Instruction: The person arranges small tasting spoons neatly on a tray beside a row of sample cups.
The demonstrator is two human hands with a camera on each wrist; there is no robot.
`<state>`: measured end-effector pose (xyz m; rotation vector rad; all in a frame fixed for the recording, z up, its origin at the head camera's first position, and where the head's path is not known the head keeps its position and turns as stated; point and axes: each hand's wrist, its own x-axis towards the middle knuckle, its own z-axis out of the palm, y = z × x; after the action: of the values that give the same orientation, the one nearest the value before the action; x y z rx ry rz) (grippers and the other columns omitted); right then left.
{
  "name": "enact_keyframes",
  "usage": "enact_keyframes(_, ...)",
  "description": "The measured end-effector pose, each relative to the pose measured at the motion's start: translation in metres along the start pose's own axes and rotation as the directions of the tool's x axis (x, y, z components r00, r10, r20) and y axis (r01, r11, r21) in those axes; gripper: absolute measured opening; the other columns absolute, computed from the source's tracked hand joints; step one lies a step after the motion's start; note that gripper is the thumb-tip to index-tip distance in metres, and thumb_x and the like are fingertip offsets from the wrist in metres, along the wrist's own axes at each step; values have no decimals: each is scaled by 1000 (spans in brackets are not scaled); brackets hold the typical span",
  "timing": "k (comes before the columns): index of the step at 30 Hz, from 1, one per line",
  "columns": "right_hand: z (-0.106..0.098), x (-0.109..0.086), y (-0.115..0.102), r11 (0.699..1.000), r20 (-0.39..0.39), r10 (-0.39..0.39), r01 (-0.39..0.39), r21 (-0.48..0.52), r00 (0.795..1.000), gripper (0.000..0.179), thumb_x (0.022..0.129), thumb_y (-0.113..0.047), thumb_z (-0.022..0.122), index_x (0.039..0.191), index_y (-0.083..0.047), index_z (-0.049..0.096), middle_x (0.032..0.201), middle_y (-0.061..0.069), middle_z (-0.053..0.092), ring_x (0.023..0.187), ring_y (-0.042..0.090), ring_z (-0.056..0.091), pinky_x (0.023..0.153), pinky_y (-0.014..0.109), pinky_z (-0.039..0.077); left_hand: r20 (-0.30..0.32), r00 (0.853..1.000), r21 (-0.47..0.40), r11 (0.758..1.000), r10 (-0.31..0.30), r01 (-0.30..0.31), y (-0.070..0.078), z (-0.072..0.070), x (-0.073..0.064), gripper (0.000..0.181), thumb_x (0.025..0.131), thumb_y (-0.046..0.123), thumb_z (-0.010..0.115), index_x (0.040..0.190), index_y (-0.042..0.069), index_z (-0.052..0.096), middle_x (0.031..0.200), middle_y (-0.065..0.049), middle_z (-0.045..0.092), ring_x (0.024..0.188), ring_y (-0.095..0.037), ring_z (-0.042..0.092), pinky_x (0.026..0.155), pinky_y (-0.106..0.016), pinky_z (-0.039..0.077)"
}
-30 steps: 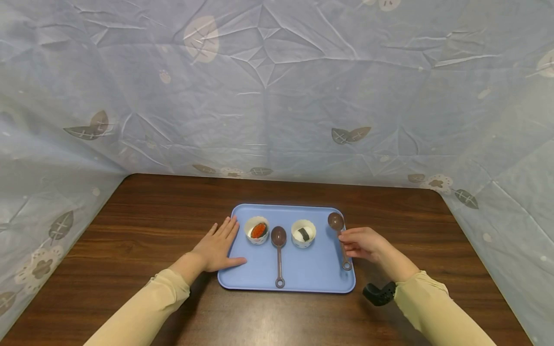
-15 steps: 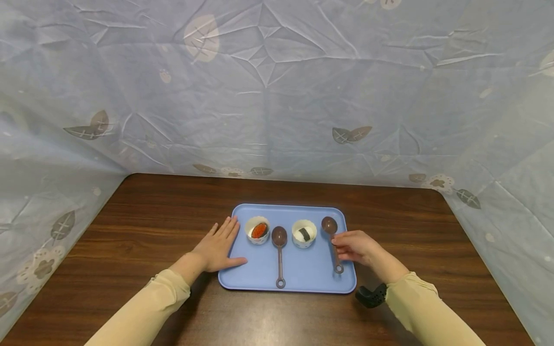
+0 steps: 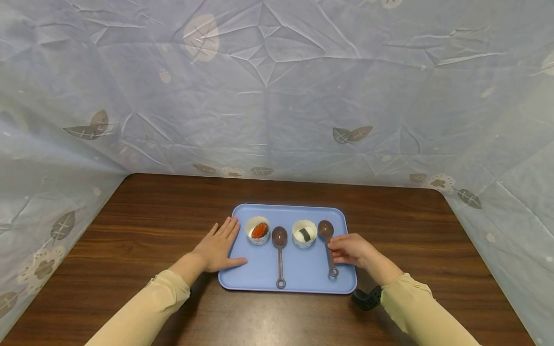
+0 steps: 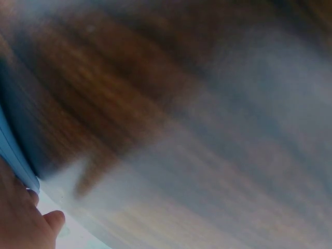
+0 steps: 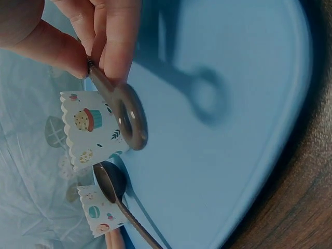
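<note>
My right hand (image 3: 352, 250) pinches the handle of a brown spoon (image 3: 326, 228) over the right part of a blue tray (image 3: 307, 276). In the right wrist view the ring-shaped handle end (image 5: 136, 119) sticks out below the fingertips and casts a shadow on the tray. My left hand (image 3: 216, 247) rests with spread fingers on the tray's left edge. A second brown spoon (image 3: 279, 236) lies between two patterned paper cups. The left cup (image 3: 257, 241) holds a toy-like sushi piece with orange roe (image 3: 259, 230); the right cup (image 3: 304, 245) holds a white piece with a black band (image 3: 305, 234).
The tray lies on a dark wooden table (image 3: 173, 216). Behind and at the sides hangs a creased, leaf-patterned sheet (image 3: 268, 120). A black curved piece (image 3: 366, 299) juts from the right wrist, low over the table by the tray's corner.
My right hand has carried the spoon leftward and slightly towards me, from the tray's right edge to just right of the right cup. The left hand has stayed in place.
</note>
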<state>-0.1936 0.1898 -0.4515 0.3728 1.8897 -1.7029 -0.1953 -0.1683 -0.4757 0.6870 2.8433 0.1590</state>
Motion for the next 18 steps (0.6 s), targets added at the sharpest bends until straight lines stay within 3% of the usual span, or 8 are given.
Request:
enact_keyframes(6,4,2,0,1000,-16,19,-20,-16,1000,20,88,-2,55,107,6,57,64,-2,56,58,6,56,59,21,55,0,1000,-9,1000,-1,1,1,-1,0,101,82,67,49,147,-2,15,157,-18,7,146,-35,7,116,-55,12)
enact_keyframes(18,7,2,2,998,-26,19,-21,-59,999,24,90,-3,54,111,9,54,64,-2,57,59,6,57,59,21,55,0,1000,-4,1000,-2,2,0,0,0,101,82,67,49,147,-2,15,157,-18,7,145,-35,7,116,-55,13)
